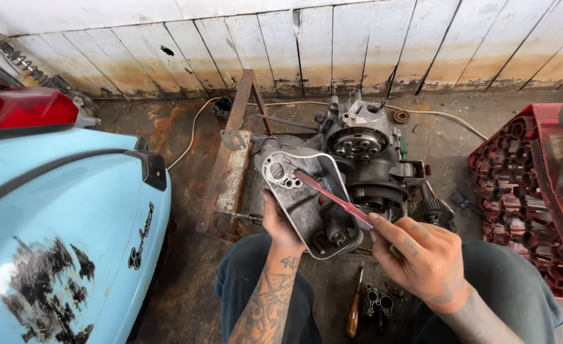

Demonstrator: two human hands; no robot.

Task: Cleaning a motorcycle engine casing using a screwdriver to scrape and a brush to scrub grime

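My left hand [280, 224] grips a grey metal engine cover [307, 200] from below and holds it tilted up in front of me. My right hand [421, 255] holds a red toothbrush [332, 197] by its handle. The brush head rests on the inner face of the cover near its upper holes. Behind the cover sits a scooter engine [364, 153] on the floor, its clutch side exposed.
A light blue scooter body [65, 223] with a red tail light [23, 108] fills the left. A red socket tray [529, 197] lies at right. A screwdriver [354, 306] and small metal parts [378, 299] rest between my knees. A rusty metal stand [233, 159] is beside the engine.
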